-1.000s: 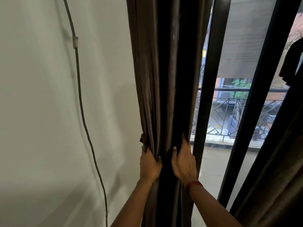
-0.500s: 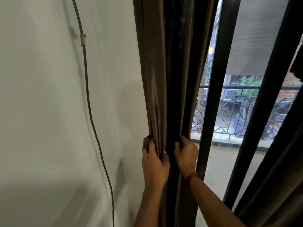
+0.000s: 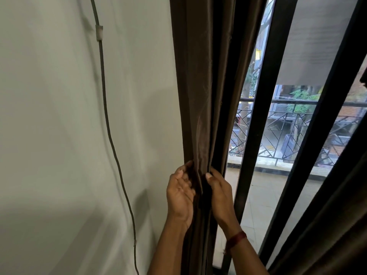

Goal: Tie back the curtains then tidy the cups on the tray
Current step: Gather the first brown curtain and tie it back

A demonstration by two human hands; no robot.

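- Daylight comes in through the window (image 3: 288, 135) on the right, and the outdoors looks bright and slightly hazy.
- The wall (image 3: 49, 135) is softly and evenly lit, with a faint shadow beside the cable (image 3: 102, 76).
- The backlit curtain (image 3: 200, 76) reads dark, its folds nearly black.
- Wide-angle distortion bends the window frame (image 3: 257, 116) and the cable.
- Focus is slightly soft throughout.

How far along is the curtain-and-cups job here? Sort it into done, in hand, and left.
Done: the brown curtain is bunched beside the window frame. In hand: the left hand and right hand grip its folds; no tie shows around it. Left: tying it, the other curtain at right, and the cups, which are out of view.
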